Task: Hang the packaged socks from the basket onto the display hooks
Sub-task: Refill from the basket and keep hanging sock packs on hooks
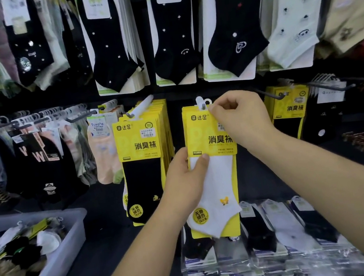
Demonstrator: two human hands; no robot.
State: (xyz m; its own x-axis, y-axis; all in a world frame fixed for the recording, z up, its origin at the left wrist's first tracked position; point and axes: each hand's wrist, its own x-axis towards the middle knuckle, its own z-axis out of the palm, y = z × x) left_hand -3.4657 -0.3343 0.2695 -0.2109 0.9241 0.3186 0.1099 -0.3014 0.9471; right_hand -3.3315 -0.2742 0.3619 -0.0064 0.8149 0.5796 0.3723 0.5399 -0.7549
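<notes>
White-sock pack (220,179), yellow card: upright at the display wall, just right of a hung black-sock pack (142,169). Left hand (183,181) fingers grasp its left edge; right hand (241,120) fingers pinch the card top beside the hanger tab (203,103). Grey basket (63,268): lower left.

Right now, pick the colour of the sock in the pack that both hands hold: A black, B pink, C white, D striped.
C: the pack, held low by the left hand and pinched at the top by the right hand, shows a white sock below its yellow card.
</notes>
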